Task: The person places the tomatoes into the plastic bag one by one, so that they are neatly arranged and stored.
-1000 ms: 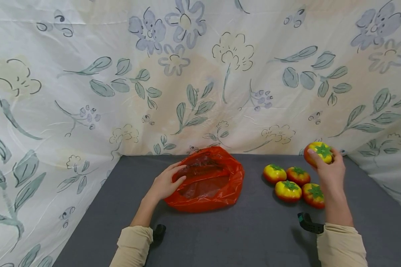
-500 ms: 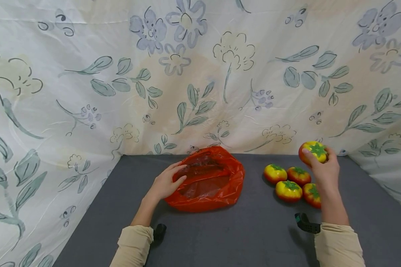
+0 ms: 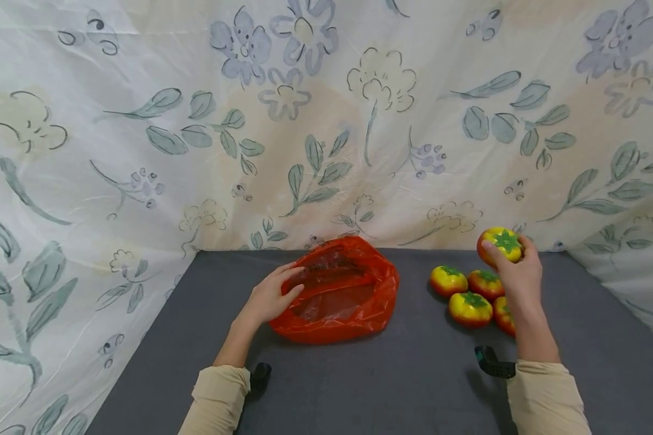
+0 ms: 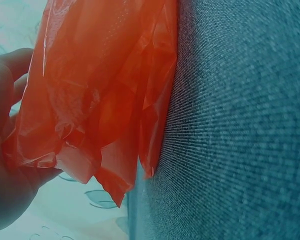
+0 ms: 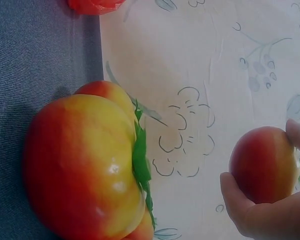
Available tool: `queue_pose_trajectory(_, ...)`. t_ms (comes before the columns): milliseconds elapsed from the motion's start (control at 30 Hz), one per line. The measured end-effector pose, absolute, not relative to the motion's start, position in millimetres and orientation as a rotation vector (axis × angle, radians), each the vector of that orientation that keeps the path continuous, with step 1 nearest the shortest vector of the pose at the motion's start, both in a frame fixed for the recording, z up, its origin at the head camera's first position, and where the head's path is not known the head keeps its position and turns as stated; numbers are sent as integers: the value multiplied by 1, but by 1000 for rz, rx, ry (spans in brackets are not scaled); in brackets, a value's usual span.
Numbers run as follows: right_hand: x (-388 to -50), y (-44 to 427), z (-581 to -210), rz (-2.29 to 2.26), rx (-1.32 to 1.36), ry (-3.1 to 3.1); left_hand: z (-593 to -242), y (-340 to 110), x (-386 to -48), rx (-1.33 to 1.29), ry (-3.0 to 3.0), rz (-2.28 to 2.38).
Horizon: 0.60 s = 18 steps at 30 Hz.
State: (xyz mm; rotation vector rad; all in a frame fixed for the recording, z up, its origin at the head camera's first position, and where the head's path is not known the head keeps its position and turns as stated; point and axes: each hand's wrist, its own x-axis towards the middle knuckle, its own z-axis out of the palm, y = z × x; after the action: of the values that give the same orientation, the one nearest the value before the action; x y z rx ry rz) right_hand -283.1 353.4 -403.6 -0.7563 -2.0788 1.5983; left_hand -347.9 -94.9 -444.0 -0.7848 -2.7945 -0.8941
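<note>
At the left side of the red bag point(image 3: 332, 333), the left hand point(image 3: 269, 297) has its fingers loosely spread over the edge, with no pinch that I can make out; the plastic looks limp, so if they slipped, the mouth could sag shut. To the bag's right, four red-and-yellow fruits point(image 3: 470, 310) sit bunched on the bench point(image 3: 381, 386); a brush from the right forearm point(image 3: 539, 341) could set such round shapes rolling. Farther right of the bag and raised higher, the right hand point(image 3: 522, 275) grasps a fifth fruit point(image 3: 499, 243) between fingers and thumb. It looks glossy, so a slack hold might drop it onto the others.
</note>
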Motion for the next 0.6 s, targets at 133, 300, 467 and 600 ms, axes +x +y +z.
queue_pose_trajectory(133, -284, 353, -406, 1599, -753, -2080, -445, -93, -349, -784, -2798, -886)
queue_pose_trajectory(300, -291, 349, -411, 1600, -755, -2099, -441, -95, -347, -788, -2799, -898)
queue_pose_trajectory(467, -296, 349, -414, 1613, -722, -2082, -440, -94, -346, -792, -2801, -892)
queue_pose_trajectory(600, -294, 346, -409, 1614, -704, -2062, -443, -93, -348, -788, -2814, -863)
